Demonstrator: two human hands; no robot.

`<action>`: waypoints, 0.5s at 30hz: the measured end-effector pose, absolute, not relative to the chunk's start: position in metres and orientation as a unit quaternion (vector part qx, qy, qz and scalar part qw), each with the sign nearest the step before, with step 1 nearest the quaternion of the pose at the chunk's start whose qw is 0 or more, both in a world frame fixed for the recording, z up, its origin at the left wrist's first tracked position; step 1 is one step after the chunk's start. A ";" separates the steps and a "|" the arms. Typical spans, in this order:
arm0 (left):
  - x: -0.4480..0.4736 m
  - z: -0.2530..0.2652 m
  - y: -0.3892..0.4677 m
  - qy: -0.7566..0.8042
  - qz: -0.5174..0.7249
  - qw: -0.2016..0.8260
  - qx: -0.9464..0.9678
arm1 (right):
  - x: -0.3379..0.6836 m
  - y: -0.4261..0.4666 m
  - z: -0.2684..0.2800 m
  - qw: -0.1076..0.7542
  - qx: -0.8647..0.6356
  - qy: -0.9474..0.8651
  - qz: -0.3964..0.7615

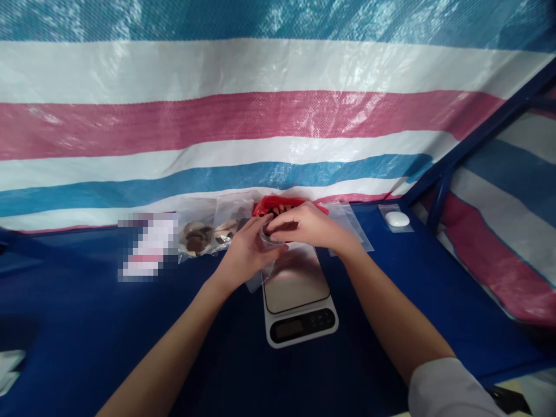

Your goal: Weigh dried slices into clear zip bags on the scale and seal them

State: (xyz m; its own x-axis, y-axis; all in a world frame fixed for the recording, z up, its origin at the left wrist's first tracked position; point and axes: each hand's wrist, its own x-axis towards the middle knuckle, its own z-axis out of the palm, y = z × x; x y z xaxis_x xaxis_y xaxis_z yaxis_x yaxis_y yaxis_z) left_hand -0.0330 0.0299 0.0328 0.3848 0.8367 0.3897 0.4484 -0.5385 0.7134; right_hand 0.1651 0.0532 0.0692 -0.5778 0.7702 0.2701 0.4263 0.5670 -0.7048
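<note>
My left hand (249,255) is closed round a small clear plastic bag (259,279), whose rounded mouth is held open. The bag's lower part hangs beside the kitchen scale (297,284). My right hand (304,223) reaches across from the right, fingers pinched together at the bag's mouth. Something dark shows at those fingertips, too small to make out. Right behind both hands lies a red plastic bag (319,207), with brown and dark pieces (280,208) showing in its opening. The scale's display looks dark, and my hands cover its far end.
Clear bags with brown, dried-looking slices (197,238) and pale pieces (226,230) lie left of my hands. Flat clear bags (347,223) and a small bag with a white oval object (397,219) lie right. A striped sheet (260,116) hangs behind the blue table (208,359).
</note>
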 end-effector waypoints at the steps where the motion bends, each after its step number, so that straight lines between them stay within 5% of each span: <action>1: -0.033 0.033 0.030 0.406 0.377 0.257 0.792 | 0.166 0.053 0.070 0.291 -0.354 -0.834 0.306; 11: -0.049 0.044 0.034 0.428 0.384 0.262 0.775 | 0.191 0.066 0.064 0.326 -0.405 -0.797 0.306; 15: -0.059 0.049 0.037 0.442 0.385 0.282 0.759 | 0.184 0.074 0.048 0.213 -0.481 -0.829 0.191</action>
